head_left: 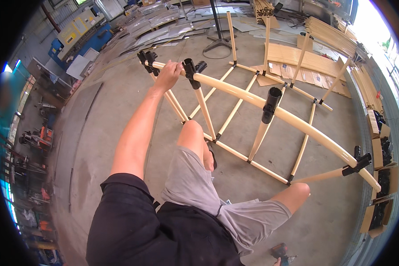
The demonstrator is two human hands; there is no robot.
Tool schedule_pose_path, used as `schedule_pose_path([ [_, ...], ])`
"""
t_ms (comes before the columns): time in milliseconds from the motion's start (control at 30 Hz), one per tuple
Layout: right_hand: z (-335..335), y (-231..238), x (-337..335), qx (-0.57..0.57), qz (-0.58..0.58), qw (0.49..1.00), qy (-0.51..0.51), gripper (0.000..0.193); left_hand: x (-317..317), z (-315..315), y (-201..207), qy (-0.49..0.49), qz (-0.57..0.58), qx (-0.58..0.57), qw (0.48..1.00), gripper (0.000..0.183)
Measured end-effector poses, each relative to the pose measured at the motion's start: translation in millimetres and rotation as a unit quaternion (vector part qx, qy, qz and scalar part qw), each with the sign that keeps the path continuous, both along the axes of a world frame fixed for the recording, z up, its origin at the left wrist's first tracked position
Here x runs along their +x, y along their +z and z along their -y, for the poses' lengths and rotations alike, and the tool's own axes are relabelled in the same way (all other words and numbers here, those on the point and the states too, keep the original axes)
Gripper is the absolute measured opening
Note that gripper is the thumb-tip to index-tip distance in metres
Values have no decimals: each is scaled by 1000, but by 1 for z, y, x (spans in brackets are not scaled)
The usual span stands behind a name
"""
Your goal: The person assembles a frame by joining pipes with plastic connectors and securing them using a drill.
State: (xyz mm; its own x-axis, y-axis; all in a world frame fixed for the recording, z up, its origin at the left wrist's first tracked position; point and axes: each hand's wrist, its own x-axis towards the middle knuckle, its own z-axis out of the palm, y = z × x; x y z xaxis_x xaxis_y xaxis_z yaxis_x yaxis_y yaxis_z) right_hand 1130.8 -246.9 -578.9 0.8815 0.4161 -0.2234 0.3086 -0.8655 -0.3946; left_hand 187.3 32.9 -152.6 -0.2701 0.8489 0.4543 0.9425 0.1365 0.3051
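A long cream pipe [248, 94] runs across in front of me, set in black pipe joints on upright cream posts. My left hand [169, 75] is closed around its left end, between the black joint [190, 71] and a cluster of black joints [147, 60] at the far left. Another black joint [271, 105] with an open top sits at mid-pipe, and one [357, 164] is near the right end. At the bottom edge, only a bit of my right hand [277, 263] shows, closed on a cordless drill [280, 252]; most of that hand is cut off.
The pipe grid [232, 150] of the frame lies on the concrete floor, with more posts [266, 44] upright at its far side. Cream pipes [303, 60] lie stacked on cardboard behind. Boxes of black joints [382, 181] line the right wall. A black stand [219, 41] is beyond.
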Motion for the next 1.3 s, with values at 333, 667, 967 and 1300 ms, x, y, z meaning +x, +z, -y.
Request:
schedule_pose_path([
  [333,-28,47,-58,208,24,978,8,38,-20,0,-3,-133,-65,38,988,33],
  [667,16,192,-200,283,147,945,75,54,-25,-35,-16,-198,-139,146,959,35],
  [967,47,405,-422,437,215,873,29,47,-43,-40,-11,-227,-122,53,965,62],
  [1300,129,443,-575,688,2,725,4,51,-45,-46,5,-287,-67,-105,950,66],
])
